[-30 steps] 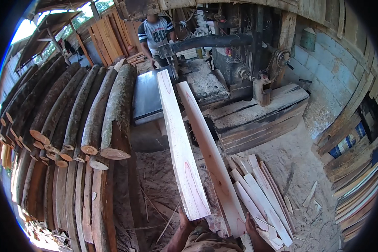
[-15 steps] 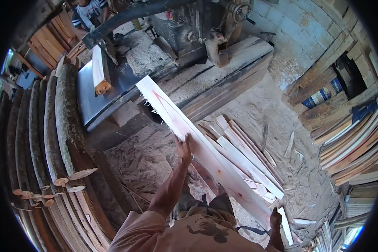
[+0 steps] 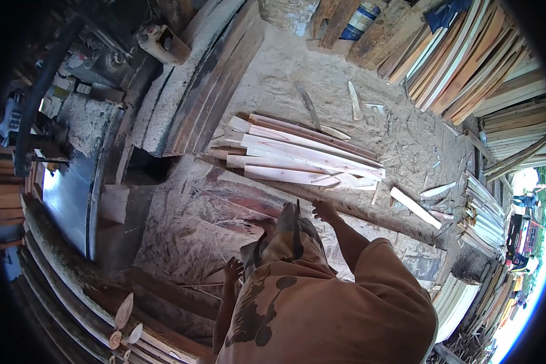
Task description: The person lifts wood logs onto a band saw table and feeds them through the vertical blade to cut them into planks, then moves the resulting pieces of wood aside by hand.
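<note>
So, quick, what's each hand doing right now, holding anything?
Left hand: open, fingers apart, holding nothing.
Right hand: open, holding nothing.

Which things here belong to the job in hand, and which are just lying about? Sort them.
Likely part of the job:
Left hand, empty
Right hand, empty
Sawn boards piled on the ground
Sawdust-covered machine

Apparently just lying about:
Short pale board, apart from the pile
Dark wood strip
Pale wood sliver
</note>
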`<state>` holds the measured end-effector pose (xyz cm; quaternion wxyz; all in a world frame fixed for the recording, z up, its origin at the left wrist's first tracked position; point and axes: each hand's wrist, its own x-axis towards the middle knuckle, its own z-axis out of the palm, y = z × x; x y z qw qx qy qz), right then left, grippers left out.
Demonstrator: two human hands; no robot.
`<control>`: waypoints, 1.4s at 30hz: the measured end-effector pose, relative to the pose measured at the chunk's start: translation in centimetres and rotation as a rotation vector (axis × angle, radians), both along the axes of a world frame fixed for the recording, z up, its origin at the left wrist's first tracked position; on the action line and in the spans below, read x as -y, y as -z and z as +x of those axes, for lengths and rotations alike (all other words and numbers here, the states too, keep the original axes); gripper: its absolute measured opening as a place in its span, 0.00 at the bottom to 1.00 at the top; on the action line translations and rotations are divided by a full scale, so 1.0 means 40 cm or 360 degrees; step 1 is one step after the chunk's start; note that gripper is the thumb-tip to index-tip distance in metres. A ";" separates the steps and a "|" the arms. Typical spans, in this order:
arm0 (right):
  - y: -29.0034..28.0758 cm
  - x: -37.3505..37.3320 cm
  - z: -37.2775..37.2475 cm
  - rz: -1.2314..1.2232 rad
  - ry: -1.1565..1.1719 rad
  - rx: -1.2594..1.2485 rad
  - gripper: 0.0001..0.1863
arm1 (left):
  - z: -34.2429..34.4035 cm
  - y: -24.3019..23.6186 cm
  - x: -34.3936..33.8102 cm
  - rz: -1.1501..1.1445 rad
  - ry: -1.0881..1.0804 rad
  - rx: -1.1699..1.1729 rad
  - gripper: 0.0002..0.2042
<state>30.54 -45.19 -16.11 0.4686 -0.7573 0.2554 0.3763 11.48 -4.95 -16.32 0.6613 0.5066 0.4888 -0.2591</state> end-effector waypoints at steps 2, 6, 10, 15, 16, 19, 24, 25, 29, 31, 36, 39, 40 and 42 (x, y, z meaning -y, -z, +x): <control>0.081 -0.163 -0.011 -0.0227 -0.0696 0.0231 0.27 | -0.074 -0.067 -0.099 0.0174 -0.0087 -0.0061 0.21; 0.056 -0.494 0.024 -0.0331 -0.1239 0.0551 0.21 | -0.204 -0.085 -0.283 0.0523 -0.0722 -0.0035 0.19; 0.154 -0.631 0.162 0.0035 -0.1277 0.0234 0.23 | -0.169 -0.082 -0.391 0.0719 -0.1105 0.0024 0.20; 0.045 -0.923 0.325 -0.0134 -0.1748 0.0200 0.21 | -0.047 -0.074 -0.418 0.0143 -0.1218 0.0112 0.27; 0.036 -0.997 0.350 -0.0152 -0.1819 0.0172 0.22 | -0.013 -0.062 -0.449 0.0136 -0.1274 0.0144 0.27; 0.136 -1.201 0.480 0.0038 -0.1842 0.0386 0.24 | 0.174 -0.076 -0.594 0.0072 -0.1240 0.0233 0.28; -0.210 -1.658 0.571 0.0580 -0.1627 0.0559 0.18 | 0.404 -0.211 -0.904 0.0113 -0.1376 0.0475 0.33; -0.185 -1.713 0.626 0.0647 -0.1547 0.0725 0.20 | 0.476 -0.261 -0.960 0.0118 -0.1344 0.0515 0.35; -0.342 -1.881 0.635 0.0789 -0.1311 0.0470 0.33 | 0.562 -0.345 -1.085 -0.0011 -0.1458 0.0556 0.40; -0.425 -1.881 0.591 0.0817 -0.1317 0.0286 0.42 | 0.560 -0.339 -1.081 -0.0128 -0.1407 0.0644 0.41; -0.457 -1.719 0.479 0.0929 -0.1482 0.0061 0.46 | 0.541 -0.393 -0.918 -0.0036 -0.1271 0.0790 0.39; -0.419 -1.599 0.412 0.0965 -0.1421 0.0037 0.43 | 0.468 -0.353 -0.804 -0.0057 -0.1310 0.0816 0.36; -0.427 -1.554 0.383 0.0966 -0.1405 0.0026 0.40 | 0.441 -0.351 -0.759 -0.0053 -0.1325 0.0828 0.36; -0.418 -1.467 0.333 0.0978 -0.1382 0.0096 0.40 | 0.390 -0.333 -0.678 -0.0138 -0.1418 0.0784 0.33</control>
